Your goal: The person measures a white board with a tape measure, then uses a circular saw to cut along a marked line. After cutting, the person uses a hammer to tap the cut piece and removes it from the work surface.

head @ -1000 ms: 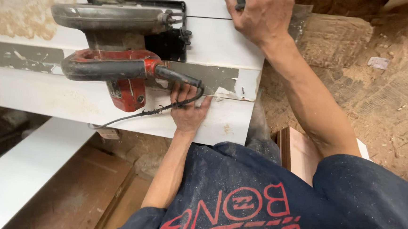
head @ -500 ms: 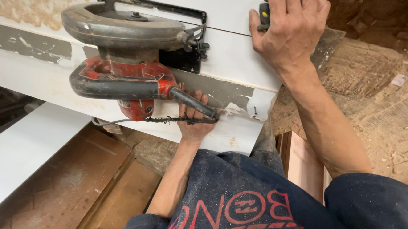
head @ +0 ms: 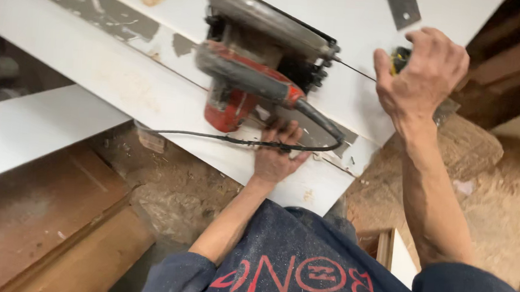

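Observation:
A red and grey circular saw (head: 253,73) rests on a long white board (head: 126,77) that runs across the view. My left hand (head: 276,154) lies on the board just below the saw's handle, fingers around the black power cord (head: 224,140). My right hand (head: 422,75) is further right, closed on a small black and yellow object (head: 399,58) at the board's far side. A thin dark line (head: 356,71) runs on the board from the saw toward that hand.
A flat metal strip (head: 402,7) lies on the board at the top. Another white panel (head: 26,127) sits lower left, above brown wooden boards (head: 45,223). Sawdust covers the floor (head: 497,196) at right. A wooden box edge (head: 389,253) shows by my knee.
The view has swung, so the board now runs diagonally. The saw sits closer to my right hand. My left hand stays by the cord below the handle.

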